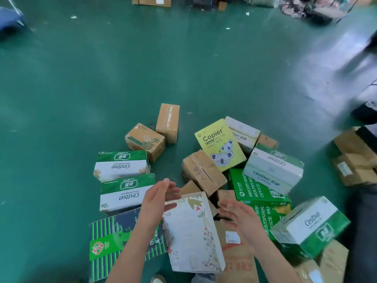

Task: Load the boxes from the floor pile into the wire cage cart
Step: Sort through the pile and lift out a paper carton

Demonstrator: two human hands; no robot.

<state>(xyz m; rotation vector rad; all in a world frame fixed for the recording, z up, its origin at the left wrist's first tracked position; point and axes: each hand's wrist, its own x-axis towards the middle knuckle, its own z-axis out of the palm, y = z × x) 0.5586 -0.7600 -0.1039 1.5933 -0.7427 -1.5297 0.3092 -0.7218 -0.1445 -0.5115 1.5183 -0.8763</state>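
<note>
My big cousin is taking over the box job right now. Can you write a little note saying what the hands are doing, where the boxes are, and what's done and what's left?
Left hand: open, empty, beside the white flowered box.
Right hand: open, empty, on that box's other side.
Neither hand grips it yet; they look set to close on it.
Boxes: still piled on the green floor, including the yellow Copier box, green and white Cestbon boxes and plain brown cartons.
Wire cage cart: not in view.
Done: cannot tell.
Left: pick up the flowered box, then load the others.
</note>
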